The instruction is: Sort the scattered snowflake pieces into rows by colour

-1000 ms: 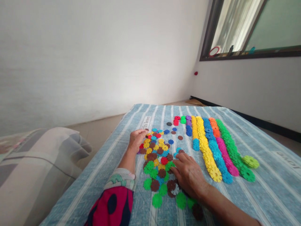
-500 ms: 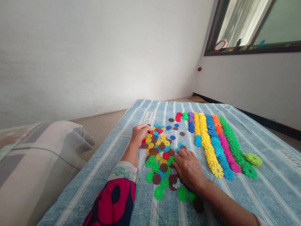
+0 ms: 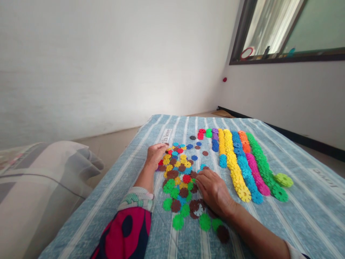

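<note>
A loose spread of plastic snowflake discs, the slotted building kind, lies between my hands, with yellow discs (image 3: 183, 162), green discs (image 3: 178, 222) and brown discs (image 3: 175, 205) mixed together. At the far left edge of this pile is my left hand (image 3: 155, 155), its fingers pinched together near a brown disc (image 3: 166, 144). My right hand (image 3: 215, 189) rests at the pile's right side, fingers curled down and closed beside a red disc (image 3: 186, 178). Green shows at its fingertips, but what they grip is hidden.
Overlapping rows of discs run along the right: a yellow row (image 3: 234, 162), a blue row (image 3: 244, 167), a magenta row (image 3: 258, 174) and a green row (image 3: 262, 162). Lime discs (image 3: 283, 180) lie beside them. A striped cloth (image 3: 124, 180) covers the surface. Covered bulk (image 3: 51, 180) stands left.
The view has shifted slightly, so everything sits a little further left. My right hand has drawn back slightly from the pile's middle; less green shows at its fingertips. My left hand has barely moved.
</note>
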The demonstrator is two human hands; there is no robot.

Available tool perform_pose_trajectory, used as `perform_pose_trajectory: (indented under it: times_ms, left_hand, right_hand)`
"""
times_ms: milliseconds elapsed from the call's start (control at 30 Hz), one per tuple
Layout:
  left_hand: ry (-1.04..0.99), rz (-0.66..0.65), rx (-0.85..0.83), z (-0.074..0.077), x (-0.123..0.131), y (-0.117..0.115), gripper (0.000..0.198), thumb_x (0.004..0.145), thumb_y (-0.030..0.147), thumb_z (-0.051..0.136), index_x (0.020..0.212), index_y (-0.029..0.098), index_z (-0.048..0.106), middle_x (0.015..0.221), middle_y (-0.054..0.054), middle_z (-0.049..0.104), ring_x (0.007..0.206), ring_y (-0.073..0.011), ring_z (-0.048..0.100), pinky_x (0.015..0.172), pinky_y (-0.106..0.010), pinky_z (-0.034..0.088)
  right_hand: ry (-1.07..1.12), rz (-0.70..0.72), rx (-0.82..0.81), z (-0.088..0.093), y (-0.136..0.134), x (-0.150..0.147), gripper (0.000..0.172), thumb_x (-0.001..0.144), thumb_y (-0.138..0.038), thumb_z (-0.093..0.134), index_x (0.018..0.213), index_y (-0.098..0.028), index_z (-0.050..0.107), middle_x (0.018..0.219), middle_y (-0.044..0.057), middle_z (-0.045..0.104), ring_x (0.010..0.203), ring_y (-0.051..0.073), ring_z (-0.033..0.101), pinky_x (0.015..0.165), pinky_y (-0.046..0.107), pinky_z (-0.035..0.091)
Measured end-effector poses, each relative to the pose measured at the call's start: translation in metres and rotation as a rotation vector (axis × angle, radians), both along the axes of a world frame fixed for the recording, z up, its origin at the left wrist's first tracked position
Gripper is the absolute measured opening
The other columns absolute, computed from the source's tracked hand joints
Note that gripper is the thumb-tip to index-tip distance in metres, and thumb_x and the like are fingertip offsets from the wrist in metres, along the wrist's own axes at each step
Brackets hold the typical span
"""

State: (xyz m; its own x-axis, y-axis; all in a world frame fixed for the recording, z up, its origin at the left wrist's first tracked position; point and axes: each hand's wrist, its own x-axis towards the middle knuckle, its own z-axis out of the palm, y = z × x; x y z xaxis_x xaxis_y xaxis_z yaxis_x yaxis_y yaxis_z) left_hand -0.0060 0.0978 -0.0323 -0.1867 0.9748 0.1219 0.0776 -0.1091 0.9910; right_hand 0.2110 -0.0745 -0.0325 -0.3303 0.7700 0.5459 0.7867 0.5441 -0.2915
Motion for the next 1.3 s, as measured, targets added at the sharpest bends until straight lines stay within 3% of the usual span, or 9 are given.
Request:
perform_pose_trajectory:
  times_ms: [300,467,667,800,933,1033,1200,1300]
  left_hand:
    - [0.028,-0.003,0.016,-0.004,0.0,0.001,0.028,0.053,0.036,0.074,0.071,0.014,0.075,0.064,-0.005,0.07,0.07,-0.0202,0.064,0.069,-0.03,0.051]
    - [-0.001,-0.006,0.009,-0.001,0.003,-0.001,0.025,0.053,0.033,0.074,0.07,0.014,0.075,0.064,-0.004,0.07,0.07,-0.0191,0.063,0.07,-0.029,0.05]
    - [-0.018,0.002,0.006,-0.003,0.003,0.001,0.028,0.05,0.032,0.076,0.071,0.014,0.075,0.067,-0.004,0.07,0.072,-0.0198,0.064,0.071,-0.029,0.05]
    - [-0.013,-0.007,0.02,-0.003,0.003,0.0,0.027,0.053,0.032,0.075,0.072,0.013,0.075,0.068,-0.005,0.071,0.072,-0.0192,0.064,0.073,-0.03,0.05]
    - [-0.002,-0.002,0.019,-0.002,0.004,-0.001,0.029,0.053,0.033,0.075,0.073,0.013,0.075,0.066,-0.005,0.071,0.071,-0.0195,0.064,0.072,-0.03,0.05]
    - [-0.001,0.007,0.009,-0.002,0.004,0.0,0.029,0.052,0.033,0.075,0.072,0.013,0.075,0.062,-0.004,0.069,0.069,-0.0196,0.064,0.069,-0.03,0.05]
    - [0.015,0.007,0.005,0.0,0.005,0.0,0.029,0.052,0.034,0.074,0.072,0.013,0.075,0.062,-0.004,0.069,0.069,-0.0195,0.063,0.069,-0.029,0.05]
    - [0.012,0.005,0.004,0.002,0.005,-0.001,0.028,0.051,0.032,0.074,0.071,0.013,0.075,0.062,-0.004,0.069,0.07,-0.0194,0.063,0.07,-0.03,0.05]
  right_hand:
    - [0.117,0.111,-0.111,0.006,-0.003,0.003,0.027,0.096,-0.019,0.041,0.076,-0.019,0.059,0.103,0.008,0.063,0.097,0.019,0.058,0.089,0.034,0.046]
    - [0.023,0.257,-0.271,0.03,-0.008,0.018,0.026,0.093,-0.015,0.045,0.071,-0.019,0.059,0.105,0.008,0.063,0.098,0.018,0.06,0.087,0.032,0.047]
    - [-0.142,0.294,-0.438,0.056,-0.021,0.024,0.023,0.085,-0.008,0.051,0.067,-0.019,0.062,0.106,0.005,0.064,0.09,0.017,0.063,0.079,0.03,0.05]
    - [-0.235,0.31,-0.435,0.051,-0.024,0.017,0.019,0.083,-0.008,0.055,0.072,-0.019,0.065,0.112,0.006,0.063,0.098,0.02,0.061,0.087,0.036,0.047]
    - [-0.252,0.209,-0.349,0.043,-0.017,0.018,0.023,0.087,-0.009,0.052,0.068,-0.016,0.062,0.104,0.009,0.064,0.095,0.021,0.06,0.089,0.039,0.046]
    - [-0.203,0.17,-0.34,0.048,-0.017,0.024,0.025,0.087,-0.008,0.052,0.065,-0.016,0.061,0.106,0.011,0.064,0.098,0.022,0.059,0.09,0.039,0.046]
    - [-0.197,0.343,-0.473,0.061,-0.03,0.022,0.022,0.083,-0.005,0.053,0.071,-0.018,0.067,0.113,0.006,0.062,0.1,0.019,0.059,0.086,0.031,0.048]
    - [-0.246,0.346,-0.467,0.059,-0.035,0.017,0.021,0.081,-0.006,0.055,0.074,-0.02,0.069,0.109,0.005,0.063,0.101,0.02,0.057,0.088,0.033,0.046]
